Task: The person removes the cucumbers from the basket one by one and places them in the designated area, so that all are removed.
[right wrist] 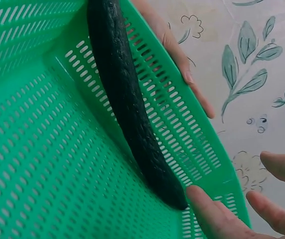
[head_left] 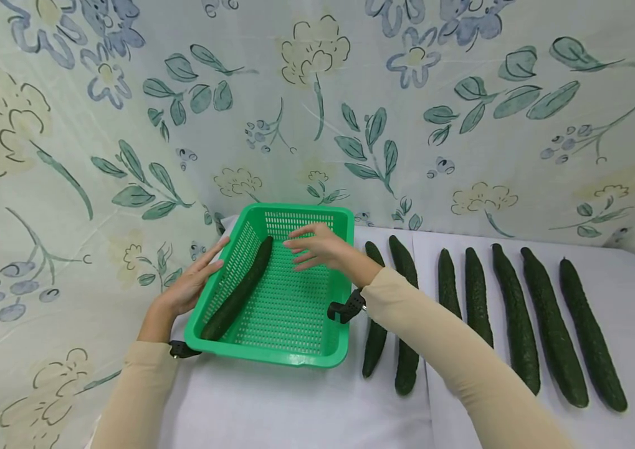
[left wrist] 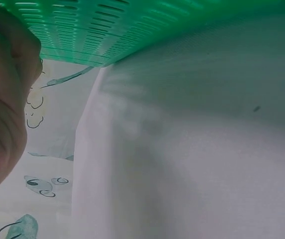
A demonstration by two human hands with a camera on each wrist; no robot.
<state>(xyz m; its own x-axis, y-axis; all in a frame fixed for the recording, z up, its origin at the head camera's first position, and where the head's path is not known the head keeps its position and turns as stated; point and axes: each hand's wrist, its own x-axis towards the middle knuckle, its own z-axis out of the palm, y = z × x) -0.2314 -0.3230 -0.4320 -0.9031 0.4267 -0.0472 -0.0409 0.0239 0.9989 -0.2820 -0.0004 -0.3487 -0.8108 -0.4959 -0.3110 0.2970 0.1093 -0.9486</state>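
Note:
A green plastic basket [head_left: 289, 360] with slotted walls stands on the white cloth. Inside it, a long dark green cucumber [head_left: 241, 293] lies along the left wall; the right wrist view shows this cucumber [right wrist: 127, 99] close up. My left hand [head_left: 190, 284] rests against the outside of the basket's left side, its fairly straight fingers touching the rim. Over the basket's interior, my right hand [head_left: 323, 249] hovers with spread fingers and holds nothing. In the right wrist view its fingertips [right wrist: 209, 211] appear near the cucumber's end; contact is not clear.
Right of the basket, two cucumbers lie side by side, the nearer cucumber [head_left: 374, 349] partly behind my right wrist. Farther right, several more cucumbers [head_left: 555, 330] form a row on the white cloth [head_left: 295, 405]. A floral curtain [head_left: 373, 156] hangs behind and at the left.

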